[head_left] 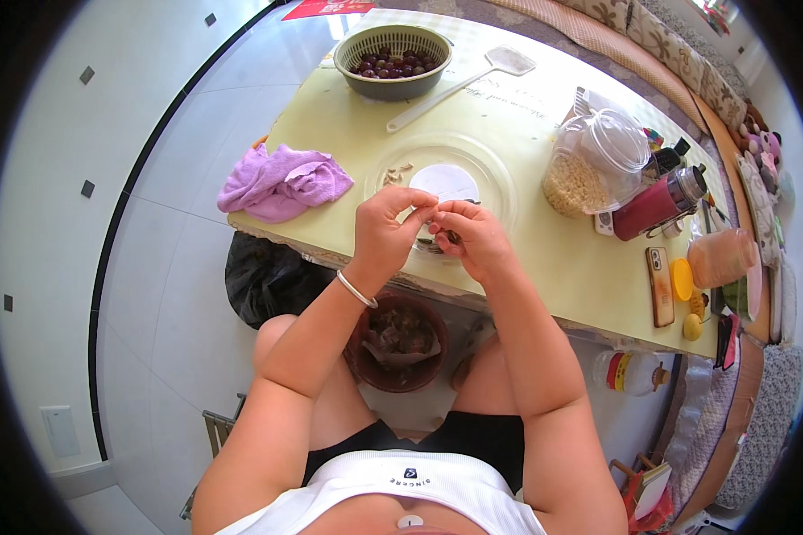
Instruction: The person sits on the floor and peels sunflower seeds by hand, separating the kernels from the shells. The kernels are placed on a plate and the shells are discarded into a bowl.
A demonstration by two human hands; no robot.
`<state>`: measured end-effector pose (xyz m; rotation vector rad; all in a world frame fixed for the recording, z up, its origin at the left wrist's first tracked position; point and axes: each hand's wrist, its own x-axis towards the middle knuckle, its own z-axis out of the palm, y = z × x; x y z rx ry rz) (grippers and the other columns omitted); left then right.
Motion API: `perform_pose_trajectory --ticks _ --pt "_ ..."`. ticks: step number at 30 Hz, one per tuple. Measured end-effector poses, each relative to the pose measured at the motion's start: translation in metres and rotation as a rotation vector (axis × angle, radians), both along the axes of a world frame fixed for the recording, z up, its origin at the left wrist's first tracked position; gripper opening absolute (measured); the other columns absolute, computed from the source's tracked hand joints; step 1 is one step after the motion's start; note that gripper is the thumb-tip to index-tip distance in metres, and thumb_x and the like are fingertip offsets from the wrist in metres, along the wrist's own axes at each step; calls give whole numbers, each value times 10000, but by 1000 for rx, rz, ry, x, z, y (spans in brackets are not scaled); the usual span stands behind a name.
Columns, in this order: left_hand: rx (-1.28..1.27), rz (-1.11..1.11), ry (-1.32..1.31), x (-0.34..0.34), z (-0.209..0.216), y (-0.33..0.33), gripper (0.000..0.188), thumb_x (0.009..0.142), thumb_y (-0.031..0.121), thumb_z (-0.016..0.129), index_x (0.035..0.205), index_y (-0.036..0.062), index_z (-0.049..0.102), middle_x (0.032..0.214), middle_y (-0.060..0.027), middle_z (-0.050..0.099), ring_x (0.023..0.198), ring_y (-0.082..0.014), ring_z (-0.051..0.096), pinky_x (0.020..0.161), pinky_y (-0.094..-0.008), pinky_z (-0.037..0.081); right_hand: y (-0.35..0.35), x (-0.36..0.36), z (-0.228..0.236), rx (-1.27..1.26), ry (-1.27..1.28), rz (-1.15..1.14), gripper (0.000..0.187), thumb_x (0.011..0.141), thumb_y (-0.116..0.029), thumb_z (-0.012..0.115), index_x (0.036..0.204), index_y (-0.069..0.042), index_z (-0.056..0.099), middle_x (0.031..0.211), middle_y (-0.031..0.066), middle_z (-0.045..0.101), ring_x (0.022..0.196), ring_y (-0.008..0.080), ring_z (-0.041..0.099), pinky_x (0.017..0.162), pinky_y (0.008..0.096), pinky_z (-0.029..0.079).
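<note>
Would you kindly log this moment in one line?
left hand: pinched; right hand: pinched, near left; held: unclear; beneath: clear plate; leftward: purple cloth

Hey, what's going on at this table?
A seated person is doing close fingerwork. The left hand and right hand meet, fingertips pinched, above a clear round plate; whatever is between the fingertips is too small to make out. On the plate, pale bits lie left of a white disc, and some dark bits show below the hands. A lilac cloth and a bowl of dark round fruit sit farther off, untouched.
</note>
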<state>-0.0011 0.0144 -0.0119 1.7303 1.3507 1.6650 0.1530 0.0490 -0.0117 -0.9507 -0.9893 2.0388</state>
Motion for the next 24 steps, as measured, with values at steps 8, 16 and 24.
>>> perform_pose_trajectory --ticks 8,16,24 --pt "23 77 264 0 9 -8 151 748 -37 675 882 28 698 796 -109 658 719 -221 633 634 -301 502 -7 -10 -4 196 -77 -161 81 836 -86 659 858 -16 625 702 1 585 558 45 473 484 187 347" --pt "52 101 414 -2 10 -12 142 734 7 689 871 39 710 737 -119 647 644 -269 627 565 -337 496 -13 -17 -7 219 -84 -251 83 821 -77 663 833 2 638 685 -16 582 568 25 449 485 190 335" --pt "35 131 530 3 7 -18 149 714 9 682 857 42 703 719 -124 644 640 -290 626 555 -360 499 -11 -22 -18 408 -223 -289 87 777 -48 646 728 -9 585 656 -14 559 578 31 438 493 210 341"
